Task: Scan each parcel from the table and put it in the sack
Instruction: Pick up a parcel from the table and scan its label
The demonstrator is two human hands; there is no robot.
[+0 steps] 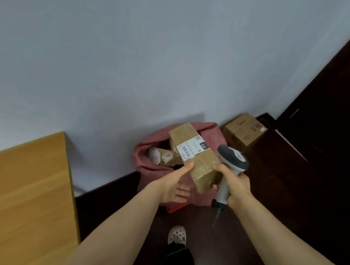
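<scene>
My left grip (172, 185) clamps the parcel (193, 149) at its left edge, thumb on top and fingers beneath, over the red sack (149, 169). My right grip (236, 185) wraps the scanner (234, 158) — thumb touching the parcel's right side.

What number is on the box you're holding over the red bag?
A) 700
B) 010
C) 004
B: the label on the parcel reads 010. The parcel is held over the sack between the left hand and the right hand, which also grips the scanner.
</scene>
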